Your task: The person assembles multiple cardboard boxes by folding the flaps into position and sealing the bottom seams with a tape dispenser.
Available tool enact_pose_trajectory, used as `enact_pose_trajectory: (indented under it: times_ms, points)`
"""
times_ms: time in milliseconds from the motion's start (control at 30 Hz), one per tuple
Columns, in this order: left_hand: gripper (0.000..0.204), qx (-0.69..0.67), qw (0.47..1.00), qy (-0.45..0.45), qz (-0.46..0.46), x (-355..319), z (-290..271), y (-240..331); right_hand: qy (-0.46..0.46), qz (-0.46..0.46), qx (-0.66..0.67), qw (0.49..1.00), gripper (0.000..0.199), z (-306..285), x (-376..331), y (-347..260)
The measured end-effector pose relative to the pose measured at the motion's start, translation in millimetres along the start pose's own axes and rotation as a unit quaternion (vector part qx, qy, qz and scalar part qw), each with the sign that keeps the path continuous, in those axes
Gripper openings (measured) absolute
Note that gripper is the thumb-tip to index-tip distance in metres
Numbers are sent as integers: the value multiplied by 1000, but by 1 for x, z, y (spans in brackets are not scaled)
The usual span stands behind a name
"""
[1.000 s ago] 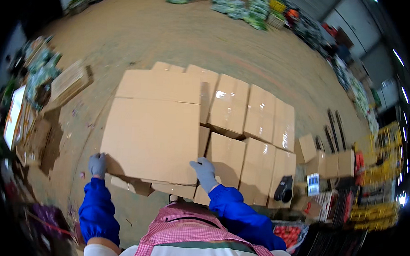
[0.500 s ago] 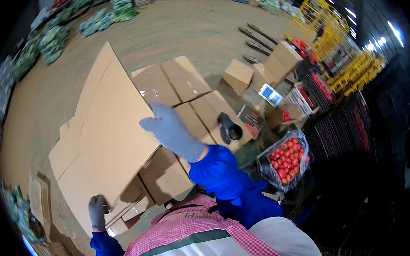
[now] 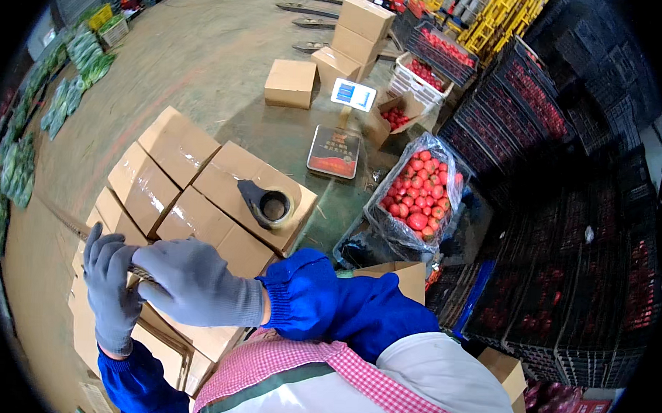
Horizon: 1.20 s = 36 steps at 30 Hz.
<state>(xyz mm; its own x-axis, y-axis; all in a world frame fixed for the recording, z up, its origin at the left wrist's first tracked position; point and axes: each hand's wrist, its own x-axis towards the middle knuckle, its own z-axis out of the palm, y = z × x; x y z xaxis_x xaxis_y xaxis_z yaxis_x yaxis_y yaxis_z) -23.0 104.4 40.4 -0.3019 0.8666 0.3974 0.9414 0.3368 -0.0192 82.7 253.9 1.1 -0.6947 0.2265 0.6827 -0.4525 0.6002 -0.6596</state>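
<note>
My right hand [image 3: 195, 282], in a grey glove, is closed on the edge of a cardboard sheet [image 3: 145, 274] seen nearly edge-on. My left hand [image 3: 112, 289], also gloved, is beside it with its fingers stretched and spread against the sheet. The right hand hides part of the left palm and thumb. Below and beyond them stands a block of taped cardboard cartons [image 3: 194, 215]. On the nearest right carton lies a black tape dispenser [image 3: 274, 206], which neither hand touches.
Right of the cartons is a plastic-lined box of red tomatoes [image 3: 419, 192]. Beyond stands a platform scale [image 3: 334, 151] with its display [image 3: 353, 95], and stacked closed cartons [image 3: 353, 41]. Black crates [image 3: 541, 289] line the right side. Bagged greens [image 3: 15, 163] lie far left.
Both hands have come together at the left, and the cardboard sheet has turned from a broad face to nearly edge-on. The view has swung right, showing more of the crates.
</note>
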Motion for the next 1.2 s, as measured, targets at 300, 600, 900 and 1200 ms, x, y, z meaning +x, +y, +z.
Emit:
enact_pose_trajectory:
  times_ms: [300,600,900,1200]
  points:
    - [56,-68,997,41,6,28,13,14,-95,63,-149,982,32,9,-88,57]
    - [53,-186,956,217,66,-20,-3,-16,-328,235,-449,797,47,-70,-60,89]
    - [25,-198,945,166,-203,-68,-1,-11,-158,226,139,951,46,52,50,64]
    - [46,-320,830,112,-443,-150,81,-24,-263,282,-292,875,61,126,24,227]
